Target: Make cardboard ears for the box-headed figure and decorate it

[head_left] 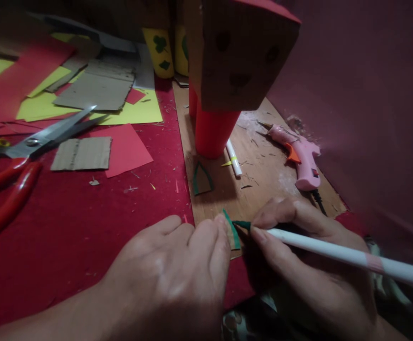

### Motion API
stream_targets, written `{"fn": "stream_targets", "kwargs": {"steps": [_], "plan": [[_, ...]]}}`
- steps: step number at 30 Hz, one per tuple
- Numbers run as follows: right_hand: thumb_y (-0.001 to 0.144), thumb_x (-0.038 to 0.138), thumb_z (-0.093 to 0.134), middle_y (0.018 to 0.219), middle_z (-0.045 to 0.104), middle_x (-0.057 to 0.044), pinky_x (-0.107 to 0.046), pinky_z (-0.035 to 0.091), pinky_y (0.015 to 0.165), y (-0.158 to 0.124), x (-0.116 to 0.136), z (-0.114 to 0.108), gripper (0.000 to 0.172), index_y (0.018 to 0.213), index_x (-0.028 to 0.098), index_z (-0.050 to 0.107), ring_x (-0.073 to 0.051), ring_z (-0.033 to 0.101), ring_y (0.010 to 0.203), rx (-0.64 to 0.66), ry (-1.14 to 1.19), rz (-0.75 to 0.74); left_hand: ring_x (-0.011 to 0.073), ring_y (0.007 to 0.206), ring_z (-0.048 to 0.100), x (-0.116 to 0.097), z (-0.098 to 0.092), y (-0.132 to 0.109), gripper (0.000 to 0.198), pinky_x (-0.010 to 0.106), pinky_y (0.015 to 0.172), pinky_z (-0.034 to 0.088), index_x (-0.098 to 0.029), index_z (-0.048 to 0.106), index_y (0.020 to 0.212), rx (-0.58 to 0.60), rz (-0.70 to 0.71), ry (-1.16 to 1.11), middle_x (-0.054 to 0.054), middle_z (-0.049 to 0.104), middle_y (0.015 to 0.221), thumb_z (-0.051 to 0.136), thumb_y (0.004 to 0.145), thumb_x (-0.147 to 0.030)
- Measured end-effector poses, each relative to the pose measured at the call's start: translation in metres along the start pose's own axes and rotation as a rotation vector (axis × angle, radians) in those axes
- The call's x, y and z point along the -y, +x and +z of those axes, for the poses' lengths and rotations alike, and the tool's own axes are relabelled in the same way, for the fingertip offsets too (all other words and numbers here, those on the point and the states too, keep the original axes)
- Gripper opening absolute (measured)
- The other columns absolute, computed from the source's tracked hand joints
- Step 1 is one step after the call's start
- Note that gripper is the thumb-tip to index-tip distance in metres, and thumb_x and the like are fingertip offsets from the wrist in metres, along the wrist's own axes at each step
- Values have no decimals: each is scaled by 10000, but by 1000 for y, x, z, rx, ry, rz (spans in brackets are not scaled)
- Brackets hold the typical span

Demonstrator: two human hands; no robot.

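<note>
Wooden board [259, 189], one, lies before two hands: right hand [323, 279], fingers pinched round one white marker [334, 250]; left hand [178, 265], fingers bunched, closed on one green-edged cardboard piece [234, 239] at the board's near end, beside the marker's tip. One more such piece [202, 181] lies farther up.

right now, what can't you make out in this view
Head view:
Marker: far end, cut off by the right edge.
Green-edged piece: left part, hidden by the left hand.
Cord: lower run, hidden by the right hand.
Box: top, cut off by the top edge.
</note>
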State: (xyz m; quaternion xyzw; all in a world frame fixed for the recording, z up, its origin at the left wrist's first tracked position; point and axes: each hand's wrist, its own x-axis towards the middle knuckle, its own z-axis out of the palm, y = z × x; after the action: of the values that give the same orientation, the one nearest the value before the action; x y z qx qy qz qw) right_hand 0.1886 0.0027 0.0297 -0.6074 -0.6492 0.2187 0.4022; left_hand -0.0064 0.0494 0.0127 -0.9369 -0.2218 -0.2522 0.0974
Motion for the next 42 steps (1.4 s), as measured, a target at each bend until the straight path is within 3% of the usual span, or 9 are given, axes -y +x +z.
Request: {"fn": "stream_targets", "kwargs": {"steps": [7,12,17,21,22,23,27,34,42], "plan": [[880,268,717,625,737,47,-235,534,517,-3,5,-2,79,802,279,710,-140,693,549,-83,-50,86,197,496,602,-2,-1,-3,369,349,444,482,-41,654,1081,13,-4,14,42,670,687,298,1003,-106],[876,269,731,664,757,52,-225,533,524,-3,2,0,68,815,279,702,-126,685,538,-75,35,70,208,494,605,-5,-4,0,374,367,418,409,-35,666,1057,-18,-17,66,38,656,664,300,997,-84],[870,297,737,636,726,31,-231,488,461,-3,4,1,95,786,268,701,-144,677,540,-95,83,166,195,454,585,-7,1,6,375,368,397,375,-57,682,1008,-84,7,99,5,624,600,307,1002,-72],[884,274,719,613,711,33,-228,493,455,-1,3,-1,103,787,259,688,-137,658,509,-45,71,140,188,456,601,-10,2,3,383,367,400,373,-73,685,919,-85,1,124,2,626,576,314,1008,-47],[893,266,712,607,707,35,-229,506,467,0,2,-2,104,795,255,681,-133,652,497,-23,76,122,193,485,629,-10,2,2,359,364,420,410,-40,689,986,-21,-3,124,11,653,604,330,1000,-35],[901,257,707,603,702,37,-230,518,477,2,1,-3,101,805,252,675,-131,650,491,2,80,105,186,455,601,-10,2,1,379,364,397,367,-43,683,976,-96,32,113,3,632,578,306,1004,-34],[908,236,702,623,706,40,-218,523,474,7,2,-6,91,823,250,673,-127,657,502,57,43,66,181,441,565,-9,6,-2,362,358,410,370,-35,658,1043,-121,20,95,-6,617,579,299,994,-35],[890,192,696,637,700,30,-204,510,457,10,6,-4,92,808,228,675,-125,661,517,80,49,46,162,438,482,-14,12,-6,387,333,440,361,-57,658,1034,-119,-47,108,-18,562,571,277,979,-22],[863,223,713,620,674,13,-211,460,389,6,7,-2,76,792,242,695,-138,623,492,29,23,136,158,437,473,-18,11,-10,358,325,448,387,-35,649,1093,-94,-95,109,-24,553,577,309,980,-39]]}}
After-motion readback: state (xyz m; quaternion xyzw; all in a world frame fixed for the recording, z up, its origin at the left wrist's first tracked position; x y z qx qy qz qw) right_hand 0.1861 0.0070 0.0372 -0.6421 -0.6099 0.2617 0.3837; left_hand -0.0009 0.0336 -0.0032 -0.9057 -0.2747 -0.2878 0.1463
